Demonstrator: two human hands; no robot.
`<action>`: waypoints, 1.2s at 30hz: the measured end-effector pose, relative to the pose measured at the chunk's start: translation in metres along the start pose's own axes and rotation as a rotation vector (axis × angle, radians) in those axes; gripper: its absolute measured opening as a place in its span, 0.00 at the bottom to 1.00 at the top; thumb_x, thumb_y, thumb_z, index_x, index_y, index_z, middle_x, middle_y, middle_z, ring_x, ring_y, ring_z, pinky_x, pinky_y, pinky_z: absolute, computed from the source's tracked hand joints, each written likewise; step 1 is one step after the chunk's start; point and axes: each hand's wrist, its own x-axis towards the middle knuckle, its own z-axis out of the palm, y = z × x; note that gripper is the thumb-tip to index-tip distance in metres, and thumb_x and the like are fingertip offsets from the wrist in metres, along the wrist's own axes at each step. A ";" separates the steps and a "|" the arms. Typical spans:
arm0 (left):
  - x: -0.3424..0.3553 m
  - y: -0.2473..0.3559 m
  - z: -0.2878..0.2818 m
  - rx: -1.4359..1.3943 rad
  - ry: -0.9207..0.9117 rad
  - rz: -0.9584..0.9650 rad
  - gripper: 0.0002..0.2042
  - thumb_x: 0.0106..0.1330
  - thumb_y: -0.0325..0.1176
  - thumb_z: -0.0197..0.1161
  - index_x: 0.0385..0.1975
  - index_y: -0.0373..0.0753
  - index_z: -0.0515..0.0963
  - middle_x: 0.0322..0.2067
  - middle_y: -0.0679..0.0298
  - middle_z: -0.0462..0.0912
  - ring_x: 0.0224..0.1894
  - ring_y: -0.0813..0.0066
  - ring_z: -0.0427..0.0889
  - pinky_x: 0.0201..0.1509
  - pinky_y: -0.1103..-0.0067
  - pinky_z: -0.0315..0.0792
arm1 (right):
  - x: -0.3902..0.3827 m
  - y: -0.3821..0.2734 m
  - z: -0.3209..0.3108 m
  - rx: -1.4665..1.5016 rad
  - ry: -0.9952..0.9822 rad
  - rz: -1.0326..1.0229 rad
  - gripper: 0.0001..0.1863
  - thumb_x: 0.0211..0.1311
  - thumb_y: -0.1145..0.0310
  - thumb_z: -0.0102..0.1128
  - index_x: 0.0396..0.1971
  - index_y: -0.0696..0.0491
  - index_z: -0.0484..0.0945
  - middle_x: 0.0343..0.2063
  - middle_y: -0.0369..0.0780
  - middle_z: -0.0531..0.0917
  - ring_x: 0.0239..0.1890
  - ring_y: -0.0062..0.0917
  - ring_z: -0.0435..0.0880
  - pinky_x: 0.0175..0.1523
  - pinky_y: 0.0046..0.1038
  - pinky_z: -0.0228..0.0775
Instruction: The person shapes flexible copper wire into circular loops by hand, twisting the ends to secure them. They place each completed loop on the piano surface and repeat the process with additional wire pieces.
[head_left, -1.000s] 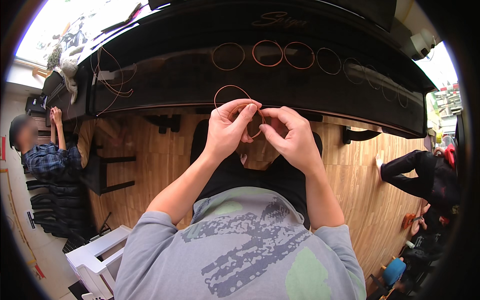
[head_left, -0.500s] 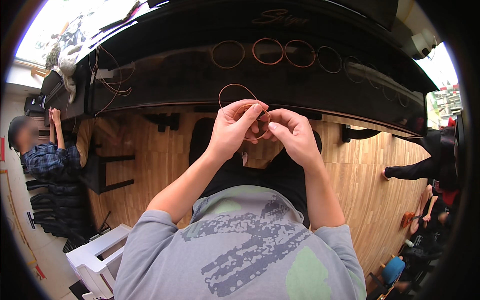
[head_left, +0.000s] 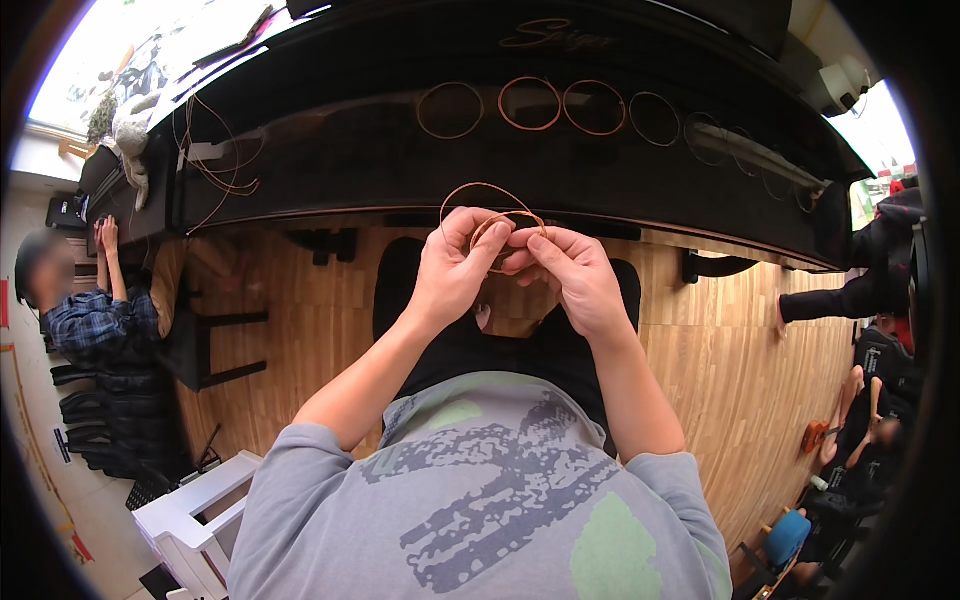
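Note:
Above my lap, just short of the black piano's edge, both hands hold a coil of thin copper-coloured wire. My left hand pinches its loops between thumb and fingers, and one larger loop arches up over the fingertips. The thumb and forefinger of my right hand are pressed together on the coil's right side. Fingers cover much of the lower loops and any loose end. Beyond my hands, a row of round wire coils lies on the piano; a bright copper coil is among them.
Loose, tangled wires lie at the piano's left end. A black bench and a person in a plaid shirt are at left. A white wooden frame stands lower left. Other people are at the right over the wooden floor.
My right hand has shifted slightly left and up, closer to the left hand. The coil has tilted, and its top loop now reaches farther right. The view has shifted slightly.

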 end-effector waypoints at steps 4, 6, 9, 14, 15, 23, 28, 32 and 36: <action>-0.003 0.001 -0.004 -0.015 -0.083 -0.180 0.11 0.68 0.38 0.60 0.34 0.35 0.79 0.23 0.72 0.77 0.27 0.88 0.74 0.29 0.87 0.69 | 0.000 -0.002 -0.001 -0.062 0.045 -0.010 0.13 0.69 0.65 0.53 0.43 0.57 0.81 0.32 0.37 0.85 0.36 0.16 0.82 0.43 0.19 0.70; -0.005 0.000 -0.005 -0.019 -0.075 -0.186 0.12 0.67 0.39 0.61 0.33 0.36 0.79 0.22 0.72 0.78 0.26 0.88 0.75 0.26 0.88 0.69 | 0.000 -0.001 -0.003 -0.050 0.065 -0.023 0.13 0.69 0.64 0.53 0.43 0.56 0.82 0.32 0.37 0.85 0.36 0.16 0.82 0.44 0.20 0.70; -0.005 -0.005 -0.007 -0.018 -0.071 -0.214 0.11 0.67 0.40 0.61 0.33 0.36 0.80 0.23 0.72 0.79 0.27 0.88 0.76 0.27 0.87 0.70 | 0.000 0.002 -0.004 -0.054 0.082 -0.046 0.13 0.69 0.65 0.54 0.43 0.57 0.82 0.31 0.37 0.85 0.35 0.15 0.81 0.44 0.19 0.70; -0.007 -0.007 -0.003 -0.236 -0.095 -0.231 0.08 0.67 0.35 0.61 0.34 0.36 0.80 0.28 0.69 0.81 0.30 0.87 0.78 0.31 0.87 0.73 | 0.000 0.005 -0.002 -0.027 0.103 -0.095 0.12 0.67 0.67 0.56 0.43 0.59 0.81 0.31 0.36 0.84 0.34 0.15 0.80 0.43 0.17 0.70; -0.007 -0.008 -0.004 -0.310 -0.126 -0.252 0.09 0.67 0.35 0.61 0.35 0.35 0.80 0.30 0.68 0.81 0.32 0.86 0.78 0.33 0.87 0.73 | 0.000 0.006 -0.002 -0.038 0.112 -0.114 0.12 0.67 0.68 0.57 0.43 0.59 0.81 0.31 0.36 0.84 0.33 0.15 0.79 0.42 0.17 0.70; -0.010 -0.016 -0.005 -0.637 -0.342 -0.301 0.16 0.72 0.38 0.51 0.48 0.32 0.78 0.38 0.62 0.83 0.38 0.78 0.79 0.41 0.79 0.73 | 0.001 0.007 -0.004 0.043 0.181 -0.061 0.14 0.66 0.68 0.59 0.47 0.59 0.79 0.28 0.31 0.81 0.29 0.10 0.75 0.39 0.16 0.68; -0.008 -0.014 -0.007 -0.644 -0.403 -0.279 0.16 0.72 0.35 0.45 0.50 0.32 0.75 0.39 0.60 0.83 0.35 0.76 0.78 0.37 0.79 0.71 | 0.001 0.010 -0.005 0.021 0.217 -0.110 0.12 0.66 0.69 0.57 0.45 0.59 0.79 0.29 0.31 0.80 0.28 0.10 0.74 0.38 0.16 0.68; -0.006 -0.016 -0.006 -0.541 -0.305 -0.251 0.14 0.71 0.32 0.42 0.49 0.33 0.72 0.37 0.57 0.83 0.32 0.76 0.77 0.33 0.81 0.71 | 0.001 0.011 -0.006 0.044 0.260 -0.174 0.11 0.66 0.71 0.56 0.44 0.59 0.79 0.28 0.32 0.80 0.28 0.11 0.75 0.38 0.16 0.68; -0.004 -0.025 -0.009 -0.586 -0.278 -0.264 0.08 0.70 0.31 0.43 0.39 0.38 0.71 0.32 0.60 0.82 0.28 0.77 0.76 0.32 0.82 0.70 | 0.001 0.009 -0.004 0.155 0.186 -0.111 0.10 0.65 0.71 0.56 0.43 0.59 0.79 0.29 0.32 0.81 0.30 0.12 0.76 0.39 0.17 0.68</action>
